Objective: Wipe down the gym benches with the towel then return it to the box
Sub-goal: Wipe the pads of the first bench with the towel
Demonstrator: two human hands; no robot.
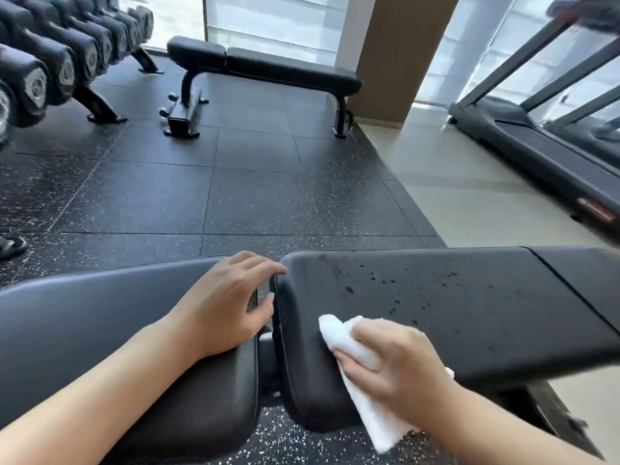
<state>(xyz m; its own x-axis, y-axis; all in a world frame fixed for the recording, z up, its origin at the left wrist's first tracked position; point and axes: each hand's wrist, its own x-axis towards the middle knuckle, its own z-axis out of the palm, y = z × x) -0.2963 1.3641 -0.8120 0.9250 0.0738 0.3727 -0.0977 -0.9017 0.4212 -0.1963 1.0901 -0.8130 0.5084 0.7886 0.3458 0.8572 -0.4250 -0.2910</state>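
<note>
White folded cloth towel (352, 344) lies pressed under my right hand (399, 367), fingers seemingly curled around it, on the black padded bench (469, 307); my left hand (228, 303) rests flat, fingers relaxed.

Soft cloth towel (342, 333), glossy padded bench (469, 313)

Bright window (275, 21) backlight, wide-angle edge distortion

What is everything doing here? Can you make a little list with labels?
place: gym floor
near bench: black pad, spotted with droplets
towel: white, pressed on the near bench, one end hanging off the front edge
right hand: holds the towel
left hand: rests on the bench by the gap between pads
far bench: untouched
dumbbells: on rack, left
treadmill: right
box: not seen
</note>
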